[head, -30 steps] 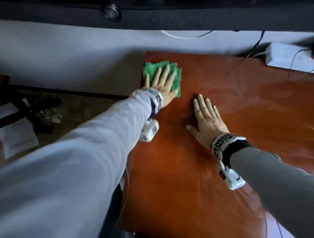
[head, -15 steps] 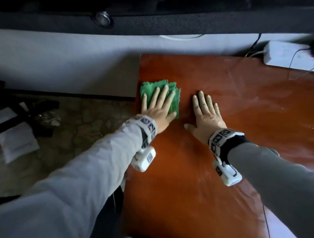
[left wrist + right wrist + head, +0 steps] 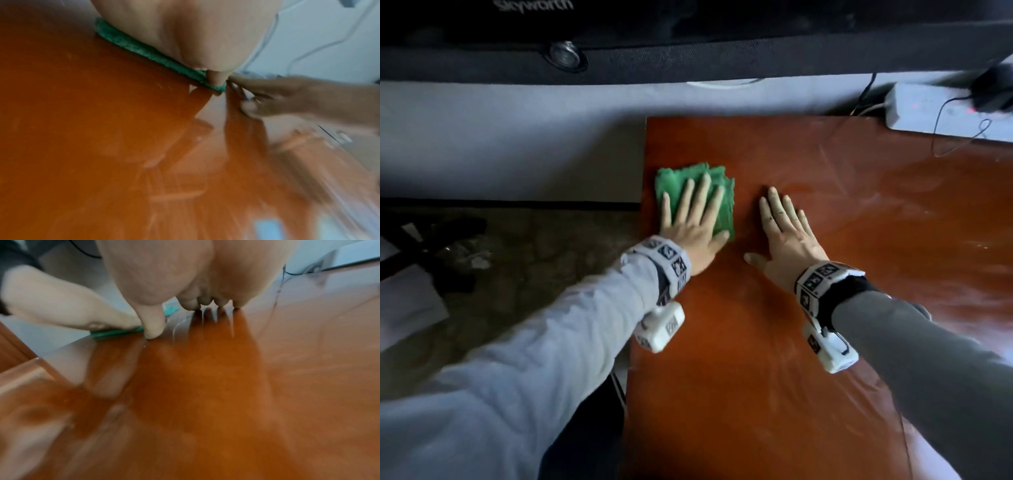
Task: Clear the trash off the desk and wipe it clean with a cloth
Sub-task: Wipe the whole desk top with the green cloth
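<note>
**Cloth pinned flat at the desk's left edge**

I see the green cloth (image 3: 717, 178) folded near the left edge of the desk (image 3: 808, 359), toward its far corner. My left hand (image 3: 693, 222) lies flat on it, fingers straight and spread, pressing down. My right hand (image 3: 787, 236) rests just beside it, palm flat on bare wood, fingers straight, holding nothing. A power strip (image 3: 928, 109) sits at the far right.

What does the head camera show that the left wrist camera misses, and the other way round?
Only the head view shows the floor, both sleeves, the wrist cameras and the screen above.

Only the left wrist view shows the cloth's thin edge squeezed under the left hand.

Both show the green cloth, the desk, the flat right hand and the power strip.
</note>
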Motion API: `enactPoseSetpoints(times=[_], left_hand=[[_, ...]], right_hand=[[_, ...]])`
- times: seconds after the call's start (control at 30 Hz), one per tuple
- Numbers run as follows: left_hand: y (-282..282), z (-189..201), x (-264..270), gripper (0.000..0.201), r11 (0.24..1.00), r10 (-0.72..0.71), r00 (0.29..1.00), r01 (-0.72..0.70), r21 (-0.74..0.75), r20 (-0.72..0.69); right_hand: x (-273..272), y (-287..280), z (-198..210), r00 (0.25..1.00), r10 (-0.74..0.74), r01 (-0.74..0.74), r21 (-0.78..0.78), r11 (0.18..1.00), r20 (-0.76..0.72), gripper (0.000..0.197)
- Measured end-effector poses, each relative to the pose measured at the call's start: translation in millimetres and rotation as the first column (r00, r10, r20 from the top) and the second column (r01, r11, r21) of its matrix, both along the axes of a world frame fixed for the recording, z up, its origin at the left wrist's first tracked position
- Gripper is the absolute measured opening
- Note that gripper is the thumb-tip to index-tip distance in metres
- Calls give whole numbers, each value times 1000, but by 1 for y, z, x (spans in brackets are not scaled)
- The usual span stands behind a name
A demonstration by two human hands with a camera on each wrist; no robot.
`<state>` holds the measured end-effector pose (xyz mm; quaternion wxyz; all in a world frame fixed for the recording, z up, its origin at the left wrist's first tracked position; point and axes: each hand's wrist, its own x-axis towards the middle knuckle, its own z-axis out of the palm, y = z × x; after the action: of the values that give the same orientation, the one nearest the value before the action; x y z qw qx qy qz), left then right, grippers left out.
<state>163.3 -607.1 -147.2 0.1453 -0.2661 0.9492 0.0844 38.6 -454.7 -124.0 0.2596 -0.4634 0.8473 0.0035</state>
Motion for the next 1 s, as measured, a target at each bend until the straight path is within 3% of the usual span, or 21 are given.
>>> enactPoseSetpoints(times=[0.13,0.3,0.43,0.53,0.6,0.7,0.8,0.9,1.0], left_hand=[[47,8,13,81,984,-176,977,172,41,124],[36,4,-29,76,957,-291,954,289,42,69],[-2,9,-120,74,993,-66,997,62,103,30],[20,4,-138,75,997,-9,998,5,75,61],[67,6,-115,77,990,-140,988,139,24,63],[154,8,-71,78,918,-394,918,395,-15,48],[174,3,-65,75,875,-483,872,483,13,78],[148,-1,-121,72,911,-410,912,410,-50,-5],[129,1,-203,73,972,-231,973,230,46,11]], right_hand=[[-11,41,3,982,-163,166,25,986,-93,95],[-47,93,0,934,-338,351,118,929,-119,97],[-63,107,-3,950,-294,304,99,948,-104,94],[-74,119,-3,954,-287,291,52,955,-83,86],[-80,131,-3,964,-261,262,13,965,-52,83],[-95,150,-4,978,-210,210,-59,976,13,82],[-107,163,-4,985,-167,171,-107,979,44,77],[-120,170,-3,984,-170,176,-119,977,61,76],[-128,179,-3,975,-204,214,-132,968,85,80]])
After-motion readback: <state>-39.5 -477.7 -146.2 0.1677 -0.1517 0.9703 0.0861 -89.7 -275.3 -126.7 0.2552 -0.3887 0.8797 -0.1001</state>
